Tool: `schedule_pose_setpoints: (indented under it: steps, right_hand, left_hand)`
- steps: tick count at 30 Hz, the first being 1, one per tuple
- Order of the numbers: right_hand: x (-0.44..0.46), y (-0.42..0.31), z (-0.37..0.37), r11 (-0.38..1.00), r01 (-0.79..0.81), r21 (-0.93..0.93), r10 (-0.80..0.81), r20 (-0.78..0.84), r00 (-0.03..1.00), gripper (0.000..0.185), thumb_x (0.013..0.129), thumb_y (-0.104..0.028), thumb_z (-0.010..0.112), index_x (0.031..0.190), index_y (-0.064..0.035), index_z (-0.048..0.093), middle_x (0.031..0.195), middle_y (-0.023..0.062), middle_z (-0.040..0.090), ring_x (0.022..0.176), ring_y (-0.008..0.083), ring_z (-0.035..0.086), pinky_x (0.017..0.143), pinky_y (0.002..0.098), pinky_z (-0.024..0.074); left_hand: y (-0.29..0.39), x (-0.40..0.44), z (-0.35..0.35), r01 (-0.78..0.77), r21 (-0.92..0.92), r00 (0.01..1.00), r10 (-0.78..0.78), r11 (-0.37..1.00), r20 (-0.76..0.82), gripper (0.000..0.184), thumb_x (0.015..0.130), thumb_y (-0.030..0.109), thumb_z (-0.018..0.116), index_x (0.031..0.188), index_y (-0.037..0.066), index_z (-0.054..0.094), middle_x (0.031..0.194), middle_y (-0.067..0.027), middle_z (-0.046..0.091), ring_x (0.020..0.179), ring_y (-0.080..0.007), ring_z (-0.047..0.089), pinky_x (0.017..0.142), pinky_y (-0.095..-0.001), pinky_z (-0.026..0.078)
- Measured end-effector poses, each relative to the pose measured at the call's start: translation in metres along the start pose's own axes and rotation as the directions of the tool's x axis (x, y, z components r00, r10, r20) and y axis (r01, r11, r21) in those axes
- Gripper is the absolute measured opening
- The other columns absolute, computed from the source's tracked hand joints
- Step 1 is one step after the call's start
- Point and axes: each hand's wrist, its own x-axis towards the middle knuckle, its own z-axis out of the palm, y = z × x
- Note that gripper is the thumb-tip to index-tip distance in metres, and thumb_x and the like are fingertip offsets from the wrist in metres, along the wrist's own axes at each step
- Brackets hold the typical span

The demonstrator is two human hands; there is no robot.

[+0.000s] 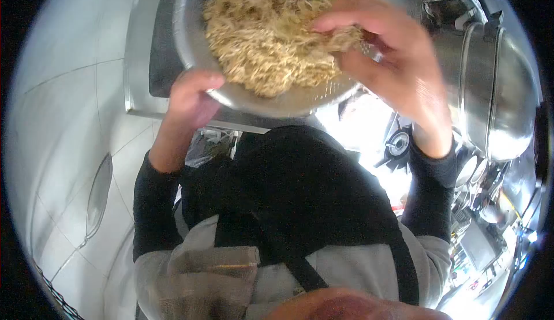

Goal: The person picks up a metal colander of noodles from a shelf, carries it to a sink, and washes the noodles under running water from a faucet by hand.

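Note:
A round metal bowl (190,37) holds a heap of pale brown shredded strands (271,43); I cannot tell what food they are. My left hand (193,98) is closed on the near left of the bowl's rim, thumb on top and the other fingers hidden underneath. Over the bowl's right side, my right hand (401,54) pinches a clump of the strands between thumb and fingers. That hand is slightly blurred. The bowl's far edge lies outside the picture.
Beneath the bowl is a steel counter edge (134,83). A large, shiny steel vessel (511,95) stands at the right, near a gas burner (398,143). On the left, a strainer (99,196) hangs against white tiles. Assorted kitchenware fills the lower right.

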Motion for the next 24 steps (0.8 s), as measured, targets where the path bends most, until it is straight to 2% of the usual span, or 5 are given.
schedule_pose_setpoints:
  steps: [7,10,13,21,24]
  right_hand:
    - [0.008,0.057,0.015,0.946,0.075,-0.315,-0.01,0.203,0.979,0.031,0.077,-0.003,0.059,0.105,-0.0102,0.069,0.099,0.0148,0.067,0.093,0.0363,0.063,0.086,0.0406,0.0489]
    - [0.018,0.064,0.001,0.81,-0.159,-0.565,0.273,0.121,0.954,0.026,0.08,-0.005,0.055,0.1,-0.0114,0.071,0.099,0.0147,0.067,0.099,0.0352,0.061,0.089,0.0433,0.0474]
    - [0.02,0.078,0.036,0.816,0.067,-0.575,0.036,0.166,0.985,0.026,0.08,-0.005,0.055,0.097,-0.0146,0.072,0.096,0.0138,0.067,0.094,0.0327,0.063,0.083,0.0427,0.0507]
    - [0.082,0.075,0.051,0.862,-0.031,-0.506,0.029,-0.011,1.0,0.016,0.083,-0.012,0.064,0.097,-0.0106,0.071,0.096,0.0109,0.068,0.084,0.0285,0.066,0.075,0.0374,0.0522]
    - [0.063,0.065,0.054,0.838,0.118,-0.533,-0.015,0.193,0.981,0.018,0.088,-0.019,0.06,0.101,-0.0122,0.071,0.103,0.0088,0.067,0.092,0.03,0.064,0.079,0.039,0.0509]
  left_hand:
    - [-0.001,0.039,0.029,0.035,0.154,0.991,-0.014,0.987,-0.133,0.06,0.08,0.016,0.057,0.131,-0.01,0.039,0.124,-0.0211,0.056,0.117,-0.0314,0.055,0.103,-0.0441,0.042]
    - [-0.002,0.044,0.028,0.032,0.165,0.99,-0.009,0.986,-0.139,0.057,0.082,0.016,0.056,0.13,-0.01,0.041,0.125,-0.0205,0.057,0.114,-0.0309,0.057,0.103,-0.0427,0.043]
    - [0.0,0.041,0.028,0.024,0.094,0.996,-0.016,0.995,-0.091,0.042,0.084,0.016,0.056,0.119,-0.007,0.053,0.113,-0.015,0.063,0.103,-0.0233,0.063,0.093,-0.0389,0.048]
    - [-0.014,0.042,0.036,0.077,0.161,0.997,-0.071,0.984,-0.044,0.043,0.083,0.015,0.058,0.122,-0.003,0.051,0.114,-0.0111,0.063,0.103,-0.022,0.062,0.091,-0.0381,0.049]
    - [-0.019,0.042,0.046,0.049,0.062,0.994,-0.042,0.997,-0.103,0.045,0.083,0.017,0.057,0.123,-0.002,0.051,0.115,-0.0112,0.063,0.103,-0.0225,0.062,0.091,-0.0389,0.049]
